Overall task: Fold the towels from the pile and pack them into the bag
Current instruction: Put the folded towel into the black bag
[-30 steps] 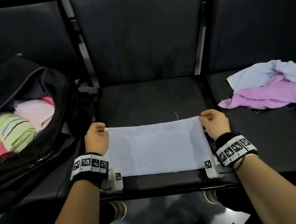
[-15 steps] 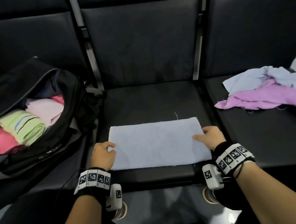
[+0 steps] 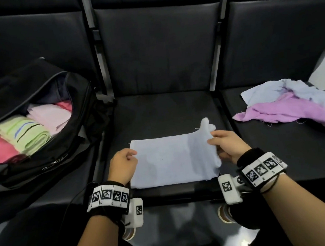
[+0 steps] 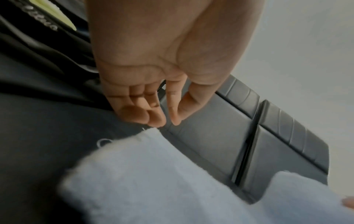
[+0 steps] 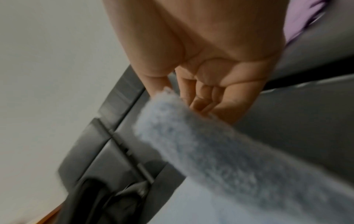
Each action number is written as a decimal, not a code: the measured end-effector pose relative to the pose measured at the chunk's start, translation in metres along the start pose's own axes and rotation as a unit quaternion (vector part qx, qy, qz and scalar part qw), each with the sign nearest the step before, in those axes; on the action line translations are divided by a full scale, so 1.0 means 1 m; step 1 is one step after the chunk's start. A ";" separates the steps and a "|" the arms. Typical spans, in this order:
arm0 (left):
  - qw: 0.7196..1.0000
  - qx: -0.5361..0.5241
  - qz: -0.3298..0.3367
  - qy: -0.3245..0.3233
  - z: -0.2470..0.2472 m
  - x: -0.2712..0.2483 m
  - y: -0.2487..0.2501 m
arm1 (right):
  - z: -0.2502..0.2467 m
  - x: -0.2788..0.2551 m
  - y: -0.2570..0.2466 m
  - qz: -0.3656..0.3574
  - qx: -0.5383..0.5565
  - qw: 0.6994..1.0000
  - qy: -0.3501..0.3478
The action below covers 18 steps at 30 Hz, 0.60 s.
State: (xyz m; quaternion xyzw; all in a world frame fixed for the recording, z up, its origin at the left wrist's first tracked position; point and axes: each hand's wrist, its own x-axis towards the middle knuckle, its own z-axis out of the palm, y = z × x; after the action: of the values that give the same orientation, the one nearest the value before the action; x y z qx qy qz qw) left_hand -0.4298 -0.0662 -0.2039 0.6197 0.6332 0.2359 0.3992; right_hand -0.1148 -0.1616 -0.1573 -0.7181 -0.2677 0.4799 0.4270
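2 hands are at work on 1 pale blue towel [image 3: 169,160], which is laid on the middle seat [image 3: 164,114] of a row of dark seats, close to that seat's front edge. The right end of the towel is pinched between the thumb and fingers [image 5: 203,103] of the right hand [image 3: 229,146], and it is lifted clear of the seat, so that its far right corner stands up in a small peak. It is judged that this end is being raised to be carried over toward the left end, making the next fold. The fingers [image 4: 153,116] of the left hand [image 3: 123,164] are seen loosely curled at the towel's far left corner; in the left wrist view the tips hover just above the fabric edge and nothing is gripped between them. This hand is probably kept there to steady the left end while the other end is brought across, though a firm press cannot be confirmed.

The towel appears already folded once into a long rectangle, with a soft, fuzzy nap and a few loose threads along its far edge. Its left and middle parts lie flat.

On the seat to the left, an open black bag [image 3: 47,153] is placed, its mouth turned toward the person, with 4 folded towels seen inside in pink, green-striped and pale pink. On the seat to the right, the pile [image 3: 294,104] of unfolded blue and purple towels is left well apart, within reach of the right hand.
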 end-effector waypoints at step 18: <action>0.980 -0.158 -0.105 -0.067 0.013 -0.008 0.002 | 0.114 -0.010 0.009 -0.065 -0.099 0.984 -0.132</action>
State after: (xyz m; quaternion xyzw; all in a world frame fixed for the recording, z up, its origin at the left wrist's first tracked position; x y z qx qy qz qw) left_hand -0.4191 -0.0761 -0.2075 0.4935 0.6215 0.2479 0.5557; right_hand -0.2240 -0.1333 -0.1806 -0.6681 -0.4142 0.5127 0.3451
